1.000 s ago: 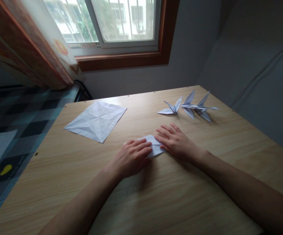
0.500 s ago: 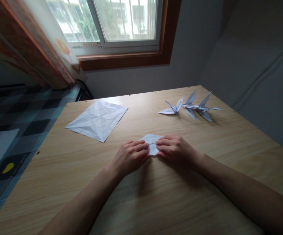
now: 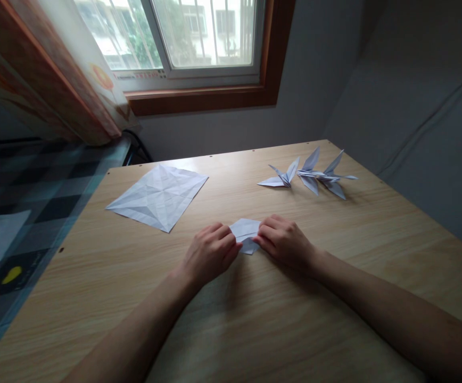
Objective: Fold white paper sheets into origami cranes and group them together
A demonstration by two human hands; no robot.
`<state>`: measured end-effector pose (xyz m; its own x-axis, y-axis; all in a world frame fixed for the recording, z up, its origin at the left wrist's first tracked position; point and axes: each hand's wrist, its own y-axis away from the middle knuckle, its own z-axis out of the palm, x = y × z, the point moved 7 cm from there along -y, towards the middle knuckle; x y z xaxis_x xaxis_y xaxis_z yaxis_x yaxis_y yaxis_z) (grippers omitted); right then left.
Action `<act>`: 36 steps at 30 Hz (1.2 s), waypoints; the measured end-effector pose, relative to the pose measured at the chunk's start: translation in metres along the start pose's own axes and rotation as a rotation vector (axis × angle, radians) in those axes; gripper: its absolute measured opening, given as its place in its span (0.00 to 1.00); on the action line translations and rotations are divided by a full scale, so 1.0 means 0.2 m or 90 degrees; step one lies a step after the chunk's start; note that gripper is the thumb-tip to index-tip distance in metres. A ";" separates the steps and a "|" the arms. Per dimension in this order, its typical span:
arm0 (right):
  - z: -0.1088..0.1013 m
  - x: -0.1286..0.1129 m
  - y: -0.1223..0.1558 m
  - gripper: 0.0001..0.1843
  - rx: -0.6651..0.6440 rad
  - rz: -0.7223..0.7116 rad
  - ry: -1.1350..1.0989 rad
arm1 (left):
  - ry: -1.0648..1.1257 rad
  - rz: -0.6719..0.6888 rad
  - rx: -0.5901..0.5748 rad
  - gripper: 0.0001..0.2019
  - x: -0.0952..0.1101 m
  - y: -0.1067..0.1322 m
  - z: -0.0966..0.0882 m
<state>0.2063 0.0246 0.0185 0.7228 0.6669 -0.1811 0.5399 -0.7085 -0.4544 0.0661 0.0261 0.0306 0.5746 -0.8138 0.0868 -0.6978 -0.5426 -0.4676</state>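
A small folded sheet of white paper (image 3: 246, 227) lies on the wooden table between my two hands. My left hand (image 3: 212, 249) pinches its left edge, with the thumb toward me and the fingers curled. At the right edge, my right hand (image 3: 283, 238) grips the same paper between thumb and fingers. A flap on the near side of the paper stands slightly raised between the thumbs. Both outer ends of the paper are hidden under my fingers.
A creased, unfolded paper sheet (image 3: 159, 198) lies at the back left of the table (image 3: 231, 330). Several folded paper cranes stand at the back right, the leftmost crane (image 3: 282, 176) a little apart. Beyond the left edge is a checked cloth (image 3: 75, 169) with loose paper on it.
My fingers have curled from lying flat on the folded paper to pinching its sides. The near flap has lifted. The other papers have stayed in place.
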 end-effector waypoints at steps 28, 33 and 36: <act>-0.01 -0.10 0.03 0.11 -0.106 -0.220 0.090 | 0.018 0.114 -0.195 0.18 0.07 0.02 0.04; -0.04 -0.05 0.04 0.15 -0.099 -0.192 0.086 | 0.031 0.105 -0.200 0.19 0.06 0.01 0.04; -0.04 -0.05 0.04 0.15 -0.057 -0.179 0.084 | 0.043 0.086 -0.200 0.21 0.05 0.02 0.05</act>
<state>0.2067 0.0119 0.0233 0.5861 0.8082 0.0581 0.7585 -0.5219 -0.3903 0.0737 0.0181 0.0218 0.4459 -0.8889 0.1054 -0.8692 -0.4581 -0.1862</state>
